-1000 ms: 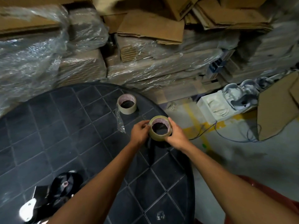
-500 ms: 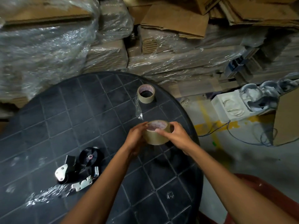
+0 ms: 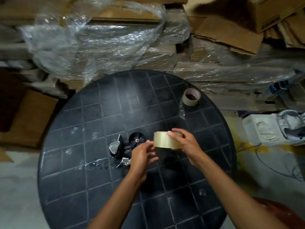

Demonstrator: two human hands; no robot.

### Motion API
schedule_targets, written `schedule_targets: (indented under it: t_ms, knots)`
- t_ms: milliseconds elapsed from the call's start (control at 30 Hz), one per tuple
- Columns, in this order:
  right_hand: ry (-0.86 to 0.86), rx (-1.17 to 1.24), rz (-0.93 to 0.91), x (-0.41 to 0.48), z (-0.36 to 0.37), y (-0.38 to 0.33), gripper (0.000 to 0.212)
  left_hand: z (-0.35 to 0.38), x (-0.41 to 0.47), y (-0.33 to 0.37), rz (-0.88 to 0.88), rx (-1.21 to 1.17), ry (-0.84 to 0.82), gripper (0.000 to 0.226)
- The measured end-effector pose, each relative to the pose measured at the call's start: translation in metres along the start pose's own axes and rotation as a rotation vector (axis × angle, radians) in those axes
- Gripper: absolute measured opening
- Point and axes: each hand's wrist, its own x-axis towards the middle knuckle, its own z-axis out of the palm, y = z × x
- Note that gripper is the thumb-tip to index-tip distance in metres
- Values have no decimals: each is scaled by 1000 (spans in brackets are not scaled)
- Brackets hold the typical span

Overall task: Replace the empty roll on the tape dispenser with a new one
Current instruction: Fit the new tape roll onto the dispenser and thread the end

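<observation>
The dispenser (image 3: 123,145) lies on its side near the middle of the round black bench (image 3: 92,187), its black hub bare and facing up, with a crumpled strip of clear film (image 3: 99,163) on the bench just in front of it. Just right of the dispenser, the left hand (image 3: 142,156) hovers above the bench, its fingers (image 3: 149,142) curled and loosely apart, the tips close to the roll's left edge; whether they touch it I cannot tell. The new roll (image 3: 166,140) is held off the bench, on edge, with the right hand (image 3: 188,142) clamped on it from the right, thumb over the top rim. The empty core (image 3: 191,97) stands near the bench's far right edge, well apart from the hands.
</observation>
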Motion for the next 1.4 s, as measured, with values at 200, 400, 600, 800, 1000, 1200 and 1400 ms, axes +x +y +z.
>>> schedule_targets:
  t_ms: [200, 400, 600, 800, 1000, 1200, 1400]
  knots:
    - [-54, -51, 11, -30, 50, 10, 58, -53, -33, -13, 333, 139, 113, 15]
    - [-156, -179, -25, -50, 85, 16, 93, -106, -43, -11, 419, 195, 167, 11]
    - [-185, -243, -56, -60, 110, 15, 91, -133, -49, -4, 532, 460, 195, 12]
    - [-128, -526, -186, -61, 127, 12, 110, -131, -48, 18, 26, -33, 136, 13]
    - [-108, -684, -239, -69, 131, 1, 112, -136, -55, 25, 86, -68, 34, 8]
    - [-190, -564, -86, -78, 129, -7, 100, -153, -51, 23, 539, 555, 57, 8]
    - [-123, -491, -45, -83, 140, -12, 96, -146, -65, 28, 601, 471, 73, 8]
